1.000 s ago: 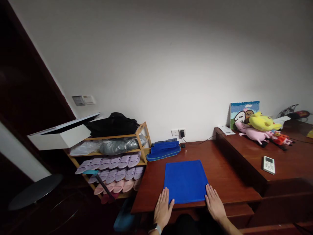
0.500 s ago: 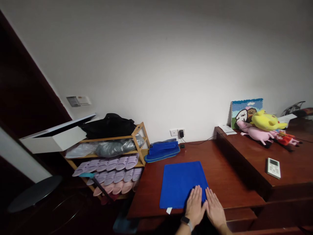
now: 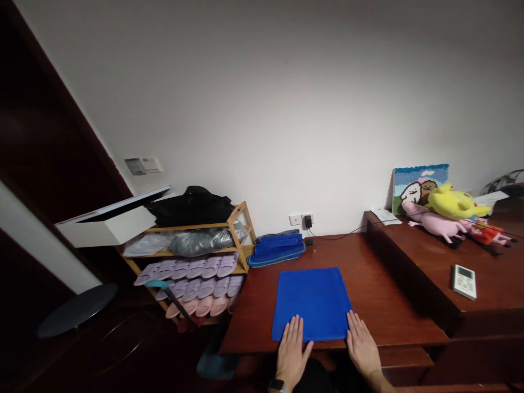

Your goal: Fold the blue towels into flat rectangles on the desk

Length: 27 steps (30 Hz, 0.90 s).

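Left hand [image 3: 291, 352]: bottom centre of the frame, flat and palm down, thumb spread from the fingers, clamped on nothing; its fingertips lie over the cloth's near edge, close to the near left corner.
Watch [image 3: 277, 385]: on the left wrist, at the bottom border.
Right hand [image 3: 363, 349]: lower right of centre, also flat and unclenched, fingers along the cloth's right edge at the near corner; how hard it presses I cannot tell.
Blue cloth [image 3: 313, 303]: lower centre of the frame, spread in a neat square near the front of the table; one layer or several, I cannot tell.
Cloth's feel: probably light, soft and limp, with nothing to break.
Slip: likely to slide or ruck up on the smooth-looking wood if pushed from one side.
Best hold: I would pinch both near corners, fingertips under the edge and thumbs above; if it is folded, take every layer.
Table [image 3: 376, 305]: red-brown wood, lower centre.
Blue pile [image 3: 276, 248]: behind the cloth, left of centre, beside the shoe rack [image 3: 241, 240].
Plug [image 3: 308, 221]: black, in the wall beyond, just right of centre.
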### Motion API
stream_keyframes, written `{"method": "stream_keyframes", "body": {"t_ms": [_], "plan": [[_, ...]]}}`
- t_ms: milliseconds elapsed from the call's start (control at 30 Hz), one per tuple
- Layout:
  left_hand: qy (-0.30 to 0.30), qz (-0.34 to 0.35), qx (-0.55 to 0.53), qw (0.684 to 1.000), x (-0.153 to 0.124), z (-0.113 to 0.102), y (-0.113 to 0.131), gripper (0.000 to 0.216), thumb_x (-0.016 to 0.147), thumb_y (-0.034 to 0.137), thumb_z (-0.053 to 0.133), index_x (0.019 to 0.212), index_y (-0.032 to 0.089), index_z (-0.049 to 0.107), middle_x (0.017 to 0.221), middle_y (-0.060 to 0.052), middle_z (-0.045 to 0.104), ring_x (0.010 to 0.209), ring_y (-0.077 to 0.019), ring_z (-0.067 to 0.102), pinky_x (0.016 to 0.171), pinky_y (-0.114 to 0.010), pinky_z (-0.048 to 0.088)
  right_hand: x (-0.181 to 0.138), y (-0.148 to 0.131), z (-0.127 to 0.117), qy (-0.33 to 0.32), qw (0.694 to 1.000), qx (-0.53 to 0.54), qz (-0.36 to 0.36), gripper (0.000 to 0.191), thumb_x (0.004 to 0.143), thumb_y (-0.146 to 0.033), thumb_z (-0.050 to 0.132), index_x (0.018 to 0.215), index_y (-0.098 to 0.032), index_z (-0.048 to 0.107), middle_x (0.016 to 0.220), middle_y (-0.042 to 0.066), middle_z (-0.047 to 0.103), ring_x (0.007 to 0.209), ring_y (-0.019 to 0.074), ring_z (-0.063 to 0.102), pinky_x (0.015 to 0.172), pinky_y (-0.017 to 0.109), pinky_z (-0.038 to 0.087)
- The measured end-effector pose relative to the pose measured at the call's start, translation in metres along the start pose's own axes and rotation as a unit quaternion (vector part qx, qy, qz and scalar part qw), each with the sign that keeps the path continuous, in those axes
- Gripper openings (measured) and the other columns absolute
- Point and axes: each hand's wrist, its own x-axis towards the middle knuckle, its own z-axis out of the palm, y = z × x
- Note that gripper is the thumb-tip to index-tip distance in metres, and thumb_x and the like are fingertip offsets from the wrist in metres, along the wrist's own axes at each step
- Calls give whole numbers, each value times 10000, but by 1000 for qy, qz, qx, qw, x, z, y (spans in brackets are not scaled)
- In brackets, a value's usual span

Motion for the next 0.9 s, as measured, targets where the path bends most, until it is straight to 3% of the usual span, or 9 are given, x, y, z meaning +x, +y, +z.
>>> {"method": "stream_keyframes", "body": {"t_ms": [100, 200, 367, 633, 767, 900], "plan": [[36, -27, 41, 998, -25, -8, -40, 746, 1068, 488, 401, 1665, 231, 35, 1684, -92, 337, 1521, -272, 388, 1216, -494, 422, -2, 4, 6, 44, 999, -3, -22, 610, 1065, -452, 281, 1564, -147, 458, 1533, 114, 561, 1408, 262, 537, 1199, 433, 374], [64, -24, 56, 996, -42, -11, -59, 743, 1073, 459, 404, 1664, 245, 9, 1681, -72, 350, 1506, -248, 417, 1203, -455, 445, -3, 7, 8, 41, 999, -3, -24, 606, 1067, -456, 292, 1561, -151, 465, 1532, 116, 562, 1409, 270, 535, 1195, 438, 379], [86, -43, 51, 994, -46, -7, -56, 740, 1075, 449, 393, 1662, 250, -11, 1677, -60, 364, 1500, -253, 430, 1210, -468, 439, -2, 7, 6, 14, 1000, -18, -21, 617, 1068, -450, 250, 1512, -127, 531, 1545, 119, 544, 1421, 270, 522, 1195, 440, 383], [66, -70, 25, 995, -44, -10, -55, 711, 1073, 438, 383, 1665, 270, 26, 1676, -48, 362, 1499, -263, 426, 1217, -489, 433, 0, 4, 2, -1, 1000, -8, -8, 629, 1071, -480, 255, 1517, -127, 525, 1543, 126, 549, 1433, 270, 507, 1208, 423, 373], [66, -49, 17, 996, -21, -18, -32, 708, 1078, 411, 360, 1660, 268, -17, 1692, -49, 317, 1521, -256, 388, 1231, -482, 414, -1, 4, 3, 15, 1000, 0, -13, 608, 1070, -470, 270, 1538, -158, 502, 1550, 110, 545, 1424, 269, 518, 1202, 433, 375], [15, 27, -26, 999, 38, -21, 35, 680, 1082, 440, 340, 1665, 251, 48, 1710, -40, 262, 1562, -235, 297, 1268, -456, 354, -3, 5, 5, 38, 999, -6, -27, 583, 1067, -434, 314, 1553, -157, 475, 1555, 110, 538, 1419, 269, 523, 1200, 439, 368]]}}
